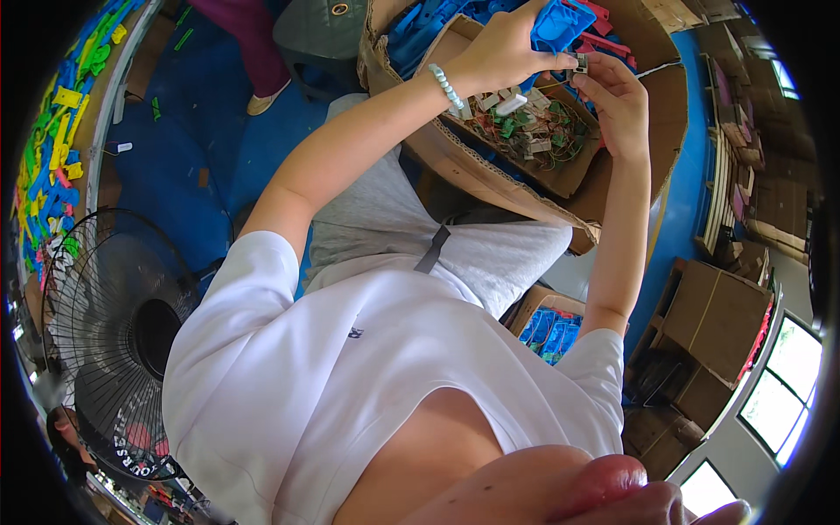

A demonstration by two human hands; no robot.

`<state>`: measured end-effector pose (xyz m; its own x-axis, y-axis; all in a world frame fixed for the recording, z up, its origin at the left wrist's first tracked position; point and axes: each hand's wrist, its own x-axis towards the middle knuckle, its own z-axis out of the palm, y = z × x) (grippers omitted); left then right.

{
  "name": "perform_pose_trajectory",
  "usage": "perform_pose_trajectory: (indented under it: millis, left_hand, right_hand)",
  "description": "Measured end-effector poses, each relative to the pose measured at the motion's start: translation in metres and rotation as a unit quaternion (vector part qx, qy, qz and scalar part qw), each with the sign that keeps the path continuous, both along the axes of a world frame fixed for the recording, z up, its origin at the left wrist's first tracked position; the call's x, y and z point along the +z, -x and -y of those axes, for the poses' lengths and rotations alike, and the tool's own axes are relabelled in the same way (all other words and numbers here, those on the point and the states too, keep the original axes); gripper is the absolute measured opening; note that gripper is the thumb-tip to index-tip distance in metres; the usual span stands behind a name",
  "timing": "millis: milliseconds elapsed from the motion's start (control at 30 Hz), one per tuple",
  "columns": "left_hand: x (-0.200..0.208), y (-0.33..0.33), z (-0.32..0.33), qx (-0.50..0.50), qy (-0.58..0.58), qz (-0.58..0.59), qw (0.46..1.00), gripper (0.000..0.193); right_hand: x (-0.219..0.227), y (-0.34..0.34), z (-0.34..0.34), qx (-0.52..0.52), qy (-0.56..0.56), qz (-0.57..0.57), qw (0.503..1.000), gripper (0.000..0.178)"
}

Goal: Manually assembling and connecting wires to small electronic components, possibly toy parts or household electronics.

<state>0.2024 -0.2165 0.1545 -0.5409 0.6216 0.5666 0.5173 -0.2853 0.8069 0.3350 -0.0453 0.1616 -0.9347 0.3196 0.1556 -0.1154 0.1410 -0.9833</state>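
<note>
My left hand point(500, 51), with a bead bracelet on its wrist, grips a blue plastic part point(560, 23) above my lap. My right hand point(618, 98) pinches a small grey-and-white component point(580, 63) and holds it against the lower edge of the blue part. Just below both hands, an open cardboard box point(490, 179) rests on my lap. It holds several small white components with red and green wires point(535, 131). Behind it is a larger cardboard box point(378, 66) filled with blue and red plastic parts.
A standing fan point(114, 341) is at my left. Another person's leg and shoe point(261, 98) are on the blue floor point(192, 157). Coloured plastic pieces point(59, 140) lie along the left rim. A carton of blue parts point(551, 334) sits by my right side, and stacked cardboard boxes point(722, 319) stand at the right.
</note>
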Motion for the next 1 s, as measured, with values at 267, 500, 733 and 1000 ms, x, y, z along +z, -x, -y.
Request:
perform_pose_trajectory:
  millis: [267,500,733,1000]
  left_hand:
    - [0.002,-0.007,-0.011,-0.074,-0.062,0.182,0.979,0.051]
    - [-0.001,-0.003,-0.027,-0.033,-0.087,0.393,0.915,0.04]
    - [0.013,0.013,-0.047,-0.004,-0.106,0.348,0.931,0.047]
    - [-0.02,0.056,-0.083,-0.086,-0.194,0.284,0.935,0.044]
  right_hand:
    - [-0.004,0.0,-0.002,0.034,0.052,-0.024,0.998,0.034]
    - [-0.002,0.02,0.024,-0.127,-0.288,-0.176,0.933,0.025]
    - [0.008,0.031,0.015,-0.237,-0.37,-0.203,0.875,0.013]
    - [-0.011,0.046,0.002,-0.083,0.021,-0.118,0.989,0.014]
